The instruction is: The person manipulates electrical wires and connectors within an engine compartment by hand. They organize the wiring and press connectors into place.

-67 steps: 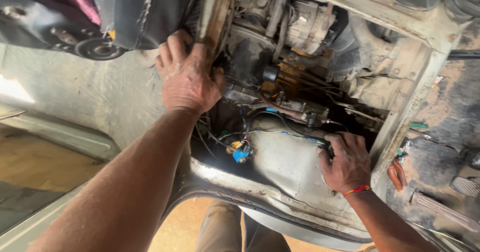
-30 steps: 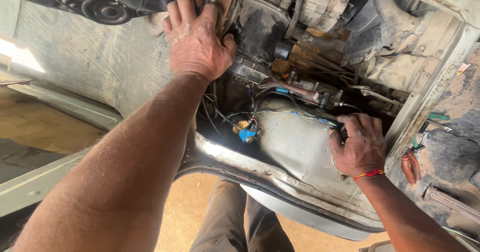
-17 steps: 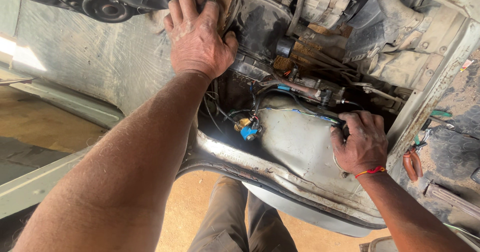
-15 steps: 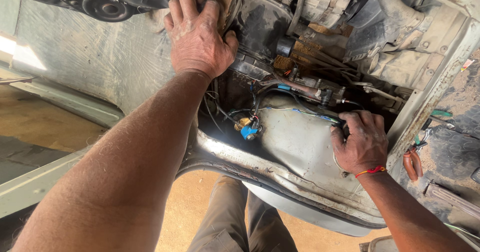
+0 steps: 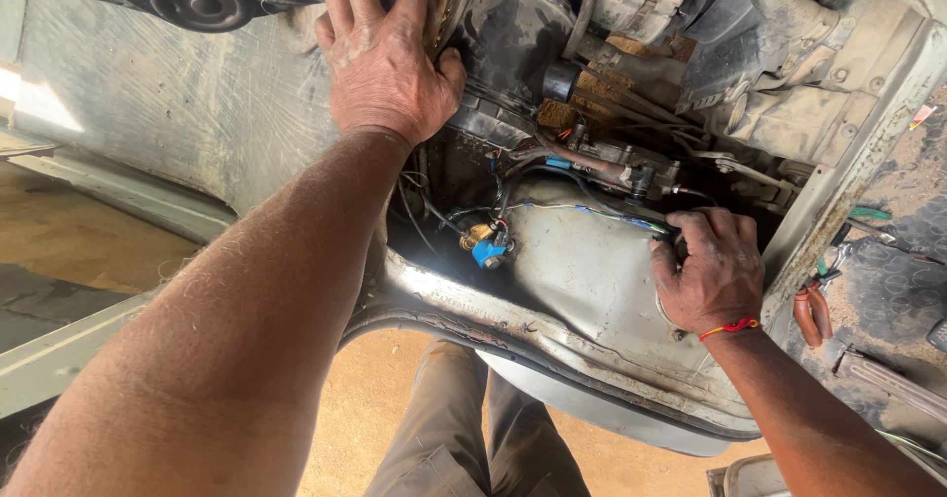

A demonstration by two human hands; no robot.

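Engine bay (image 5: pixel 592 290): right hand (image 5: pixel 708 275) fingers (image 5: pixel 681 229) grip wiring (image 5: pixel 582 211).

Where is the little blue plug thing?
In the head view, the blue connector hangs near the middle, among dark wires just above the grey metal rim, below the left hand and left of the right hand.

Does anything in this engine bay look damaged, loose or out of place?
Yes. Loose wires hang unclipped over the grey metal panel, ending at a dangling blue connector. The left hand grips a rusty edge; the right hand holds the wires.
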